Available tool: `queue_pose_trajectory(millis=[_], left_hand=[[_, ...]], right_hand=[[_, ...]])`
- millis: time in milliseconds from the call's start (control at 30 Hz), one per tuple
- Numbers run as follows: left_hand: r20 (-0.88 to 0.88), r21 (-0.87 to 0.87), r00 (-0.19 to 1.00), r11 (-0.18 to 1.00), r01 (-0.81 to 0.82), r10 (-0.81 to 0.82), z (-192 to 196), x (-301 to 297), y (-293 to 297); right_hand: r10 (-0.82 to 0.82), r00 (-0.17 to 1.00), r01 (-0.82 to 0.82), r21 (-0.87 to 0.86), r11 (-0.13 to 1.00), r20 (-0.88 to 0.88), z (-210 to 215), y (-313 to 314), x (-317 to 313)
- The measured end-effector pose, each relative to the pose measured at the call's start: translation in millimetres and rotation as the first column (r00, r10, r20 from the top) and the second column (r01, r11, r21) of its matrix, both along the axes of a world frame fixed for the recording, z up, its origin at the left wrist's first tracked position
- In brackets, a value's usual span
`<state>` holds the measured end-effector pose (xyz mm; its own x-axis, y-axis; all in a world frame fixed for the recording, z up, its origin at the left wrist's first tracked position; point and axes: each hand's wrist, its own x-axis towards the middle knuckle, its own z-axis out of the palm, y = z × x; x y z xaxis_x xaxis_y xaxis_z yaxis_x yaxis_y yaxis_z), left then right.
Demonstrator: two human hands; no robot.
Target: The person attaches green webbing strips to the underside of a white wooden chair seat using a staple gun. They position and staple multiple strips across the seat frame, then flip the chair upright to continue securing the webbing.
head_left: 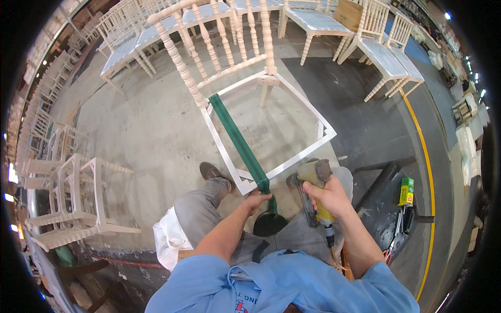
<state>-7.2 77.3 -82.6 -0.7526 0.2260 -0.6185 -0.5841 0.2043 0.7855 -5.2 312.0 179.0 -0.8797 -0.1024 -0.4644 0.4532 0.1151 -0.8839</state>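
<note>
Left hand [257, 200] fingers pinch the green strap [239, 141], running diagonally across the seat frame [292, 161]; right hand [330, 195] grips the upright stapler [314, 183].

Small green-and-yellow box [406, 191] upright on dark bench, well right of right hand [327, 197]. Brown cardboard box [348, 13] on far white chair seat.
</note>
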Motion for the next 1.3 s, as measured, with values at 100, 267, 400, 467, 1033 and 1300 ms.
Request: queue_pose_trajectory(millis=[100, 267, 400, 467, 1033, 1300], left_hand=[[0.135, 0.163, 0.984, 0.982, 0.091, -0.113, 16, 4, -2], [0.057, -0.071, 0.955, 0.953, 0.293, -0.290, 78, 29, 8], [-0.055, 0.183, 0.993, 0.976, 0.114, -0.105, 124, 8, -30], [0.001, 0.388, 0.996, 0.918, -0.083, 0.090, 131, -18, -47], [0.193, 0.379, 0.953, 0.878, -0.293, 0.234, 114, -70, -56], [0.207, 0.407, 0.954, 0.868, -0.285, 0.216, 113, -72, -60]], right_hand=[[0.064, 0.998, -0.064, 0.033, 0.997, 0.004, 0, -1, 0], [0.041, 0.999, -0.041, 0.000, 0.999, -0.022, -7, 4, 0], [0.105, 0.994, -0.106, 0.026, 0.994, 0.029, -8, -13, -8], [0.170, 0.981, -0.177, 0.076, 0.981, 0.091, -8, -30, -19], [0.242, 0.941, -0.301, 0.256, 0.919, 0.238, -59, -81, -57], [0.250, 0.944, -0.312, 0.337, 0.888, 0.216, -54, -95, -51]])
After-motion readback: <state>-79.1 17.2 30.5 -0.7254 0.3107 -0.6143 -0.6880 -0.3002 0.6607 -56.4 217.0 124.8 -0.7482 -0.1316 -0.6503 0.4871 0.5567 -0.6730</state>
